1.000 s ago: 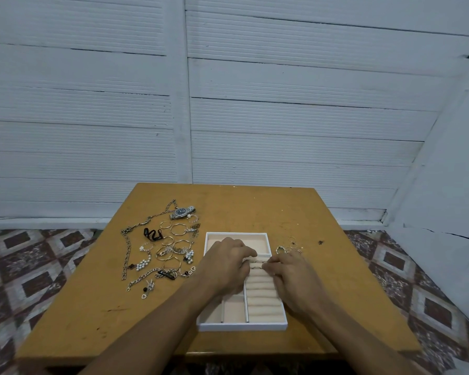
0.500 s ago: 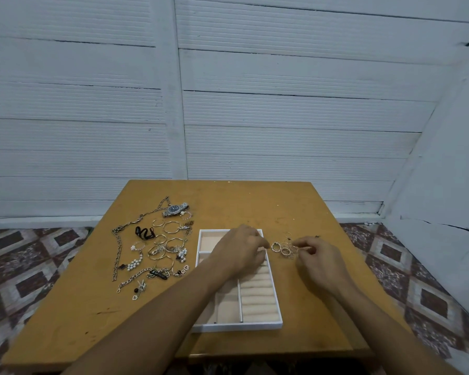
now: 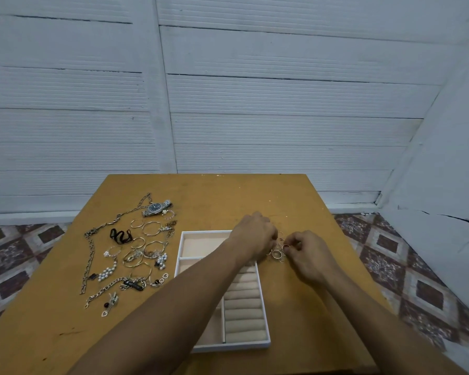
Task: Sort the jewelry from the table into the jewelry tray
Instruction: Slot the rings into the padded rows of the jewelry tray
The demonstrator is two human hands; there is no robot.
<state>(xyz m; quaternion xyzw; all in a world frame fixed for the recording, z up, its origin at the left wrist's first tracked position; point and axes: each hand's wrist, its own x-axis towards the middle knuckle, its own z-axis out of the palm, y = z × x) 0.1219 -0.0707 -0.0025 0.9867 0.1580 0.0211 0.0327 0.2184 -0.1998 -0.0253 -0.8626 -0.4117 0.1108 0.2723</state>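
Update: both hands have left the ring rolls (image 3: 243, 307), where they were working a second ago. They've gone right, onto the loose rings (image 3: 277, 253) on the bench (image 3: 228, 196), just beside the far right corner of the jewelry tray (image 3: 229, 347). I read that as one ring seated and the next pick under way. Can't confirm the seated one, because the left forearm covers the far rolls.

Left hand (image 3: 255, 235): knuckles up, fingers curled down at the left edge of the rings. Can't tell if it grips anything. Right hand (image 3: 309, 253): thumb and forefinger look pinched on one of the rings. The hands are close together but not touching, with the rings between them.

Materials:
- **Rings:** thin bright metal hoops, bunched and overlapping, so I expect a lifted one to drag a neighbour.
- **Tray:** rigid white rim with beige velvety lining. Soft padded rolls fill the right column; the left has plain open compartments.

The rest of the jewelry hasn't moved. It lies left of the tray:
- steel watch (image 3: 155, 208)
- long link chain (image 3: 90, 253)
- thin wire bangles (image 3: 136, 259)
- pearl clusters (image 3: 107, 273)
- black band (image 3: 121, 236)

Most of the sorting is still ahead.
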